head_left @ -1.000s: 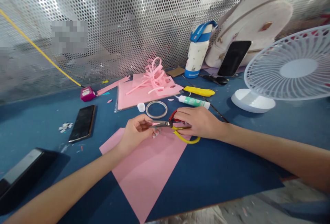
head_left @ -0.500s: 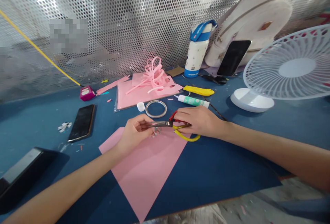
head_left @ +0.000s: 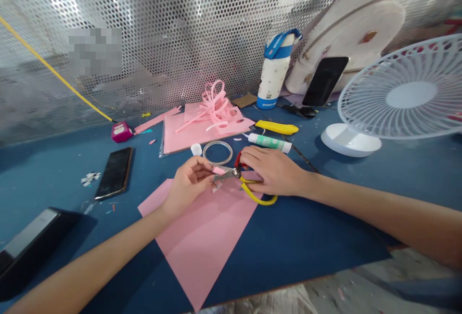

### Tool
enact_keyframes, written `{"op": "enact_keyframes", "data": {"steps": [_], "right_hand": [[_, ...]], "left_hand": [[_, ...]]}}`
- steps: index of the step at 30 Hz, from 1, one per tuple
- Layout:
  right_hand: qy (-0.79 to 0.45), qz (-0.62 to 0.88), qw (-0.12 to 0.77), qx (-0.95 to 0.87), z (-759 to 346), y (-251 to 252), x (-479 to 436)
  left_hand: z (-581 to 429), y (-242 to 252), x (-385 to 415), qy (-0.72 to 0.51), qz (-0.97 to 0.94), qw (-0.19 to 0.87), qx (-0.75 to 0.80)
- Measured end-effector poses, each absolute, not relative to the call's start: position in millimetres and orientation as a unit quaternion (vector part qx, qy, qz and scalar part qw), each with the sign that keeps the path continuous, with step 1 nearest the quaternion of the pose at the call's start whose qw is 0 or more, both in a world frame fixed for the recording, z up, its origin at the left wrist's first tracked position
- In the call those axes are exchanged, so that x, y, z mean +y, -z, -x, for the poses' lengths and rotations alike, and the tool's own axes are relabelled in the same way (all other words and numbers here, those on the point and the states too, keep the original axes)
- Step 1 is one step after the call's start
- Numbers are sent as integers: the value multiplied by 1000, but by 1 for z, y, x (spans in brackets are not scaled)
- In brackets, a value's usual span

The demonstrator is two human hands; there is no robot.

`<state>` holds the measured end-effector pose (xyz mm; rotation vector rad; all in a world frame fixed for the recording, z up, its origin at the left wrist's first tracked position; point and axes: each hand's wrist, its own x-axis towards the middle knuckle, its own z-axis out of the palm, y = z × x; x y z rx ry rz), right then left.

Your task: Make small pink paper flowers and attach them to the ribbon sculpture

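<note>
The left hand (head_left: 187, 184) had its fingers closed on a small pink piece (head_left: 218, 170) just above the pink sheet (head_left: 205, 237) on the surface (head_left: 306, 237). The scissors (head_left: 234, 174) had their blades at that piece, and the right hand (head_left: 272, 172) gripped their handles. Only a few snippets (head_left: 215, 188) lay cut, so the trimming seemed unfinished.

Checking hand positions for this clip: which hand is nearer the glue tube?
Right. The right hand, holding the scissors, lies just in front of the glue tube; the left hand, pinching a pink scrap, is farther left.
</note>
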<state>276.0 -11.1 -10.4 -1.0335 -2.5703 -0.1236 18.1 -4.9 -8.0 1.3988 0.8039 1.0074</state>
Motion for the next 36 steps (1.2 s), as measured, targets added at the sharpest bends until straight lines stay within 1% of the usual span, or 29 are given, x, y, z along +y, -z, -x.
{"op": "enact_keyframes", "data": {"steps": [8, 13, 23, 30, 36], "right_hand": [[102, 348, 223, -905, -269, 8, -15], [118, 352, 224, -901, -267, 7, -18], [-65, 377, 241, -892, -264, 8, -24], [-104, 395, 231, -883, -267, 6, -28], [-92, 403, 229, -881, -267, 6, -29]], "left_hand": [[-14, 13, 1, -412, -577, 604, 364], [-13, 13, 0, -417, -585, 605, 344], [-16, 10, -5, -449, -591, 598, 303], [-17, 4, -12, -472, -626, 549, 291], [-17, 4, -16, -476, -642, 515, 310]]}}
